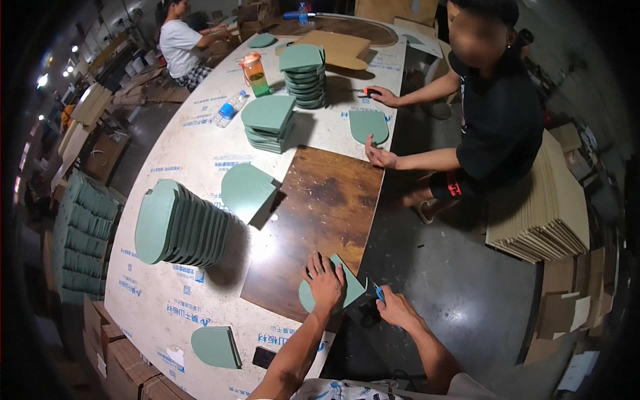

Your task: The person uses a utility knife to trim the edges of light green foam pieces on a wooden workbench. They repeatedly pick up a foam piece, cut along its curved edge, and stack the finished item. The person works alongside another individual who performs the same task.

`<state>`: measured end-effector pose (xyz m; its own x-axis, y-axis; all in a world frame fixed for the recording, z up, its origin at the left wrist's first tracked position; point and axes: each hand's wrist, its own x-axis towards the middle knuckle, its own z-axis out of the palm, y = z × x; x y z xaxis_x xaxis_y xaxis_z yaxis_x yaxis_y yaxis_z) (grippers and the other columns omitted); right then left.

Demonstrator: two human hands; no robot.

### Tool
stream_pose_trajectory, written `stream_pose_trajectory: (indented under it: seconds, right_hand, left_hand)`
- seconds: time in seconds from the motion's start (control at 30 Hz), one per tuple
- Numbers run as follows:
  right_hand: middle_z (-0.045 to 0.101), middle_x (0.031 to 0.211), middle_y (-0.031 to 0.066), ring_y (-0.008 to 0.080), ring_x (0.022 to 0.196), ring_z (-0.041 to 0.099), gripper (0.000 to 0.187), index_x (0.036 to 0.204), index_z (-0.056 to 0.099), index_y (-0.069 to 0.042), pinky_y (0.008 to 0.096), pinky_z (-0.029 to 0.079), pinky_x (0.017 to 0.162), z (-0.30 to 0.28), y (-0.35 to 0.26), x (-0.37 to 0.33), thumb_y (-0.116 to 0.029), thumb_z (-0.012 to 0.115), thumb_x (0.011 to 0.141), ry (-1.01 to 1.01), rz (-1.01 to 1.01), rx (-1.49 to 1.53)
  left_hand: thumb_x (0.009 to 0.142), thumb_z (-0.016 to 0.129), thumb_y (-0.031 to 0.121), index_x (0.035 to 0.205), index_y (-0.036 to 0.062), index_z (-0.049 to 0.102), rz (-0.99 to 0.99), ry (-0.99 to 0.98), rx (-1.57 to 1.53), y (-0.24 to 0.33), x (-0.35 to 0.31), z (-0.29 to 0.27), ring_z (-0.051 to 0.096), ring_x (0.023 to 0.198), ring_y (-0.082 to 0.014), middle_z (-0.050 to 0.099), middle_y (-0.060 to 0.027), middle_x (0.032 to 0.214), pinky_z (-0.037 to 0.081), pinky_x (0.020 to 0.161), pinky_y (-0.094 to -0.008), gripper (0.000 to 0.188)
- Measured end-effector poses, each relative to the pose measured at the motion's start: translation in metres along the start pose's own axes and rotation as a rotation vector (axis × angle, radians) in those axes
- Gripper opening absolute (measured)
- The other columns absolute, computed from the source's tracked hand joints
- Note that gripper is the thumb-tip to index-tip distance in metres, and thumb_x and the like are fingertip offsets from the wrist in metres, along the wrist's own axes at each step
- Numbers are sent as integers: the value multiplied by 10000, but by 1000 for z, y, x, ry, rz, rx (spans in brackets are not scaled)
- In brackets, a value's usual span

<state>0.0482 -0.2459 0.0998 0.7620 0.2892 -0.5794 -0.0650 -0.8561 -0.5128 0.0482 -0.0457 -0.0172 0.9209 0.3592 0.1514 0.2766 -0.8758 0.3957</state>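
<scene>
My left hand [325,283] lies flat with fingers spread on a green panel [351,279], which has one rounded end. The panel rests on the brown wooden board [333,213] at the table's right edge, its straight corner reaching past that edge. Just right of the panel, my right hand [398,310] is closed around a small blue-handled utility knife [380,293]. Its thin tip points up and left, near the panel's corner but apart from it. My fingers partly hide the handle.
Stacks of green panels [157,223] stand along the white table [140,300]. A loose panel [215,347] and a phone [264,357] lie near me. Bottles [253,75] stand farther off. Across the right edge, a co-worker's hand [381,157] touches another panel [368,125].
</scene>
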Motion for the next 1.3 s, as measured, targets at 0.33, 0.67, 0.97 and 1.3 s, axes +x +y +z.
stream_pose_trajectory:
  seconds: [0.33,0.67,0.97,1.3]
  right_hand:
    - [667,986,340,539,952,625,388,1283,445,-7,595,497,844,-10,-15,9,-201,555,966,-1,-45,-60]
    - [672,951,346,528,931,647,317,1171,495,18,595,510,833,-15,-14,16,-205,569,959,21,-22,-122]
    - [679,850,289,503,882,655,262,1083,560,14,582,525,772,-27,-18,27,-216,574,960,34,56,-250]
    - [678,932,327,502,933,651,288,1063,571,100,548,520,849,-28,-42,27,-169,518,973,-314,85,-231]
  left_hand:
    - [982,528,341,1331,-38,538,-24,-21,-27,4,1,-6,343,1428,-382,432,-224,1519,201,1168,-578,515]
    - [966,559,327,1284,-30,574,-17,45,-52,2,4,-4,371,1417,-383,459,-227,1498,201,1174,-567,478]
    - [981,545,293,1276,-20,567,-116,-38,-279,-5,7,-6,396,1399,-388,462,-236,1494,222,1168,-553,431]
    - [1006,503,229,1278,-19,527,-26,47,-33,-3,4,8,378,1391,-397,447,-229,1479,220,1155,-554,369]
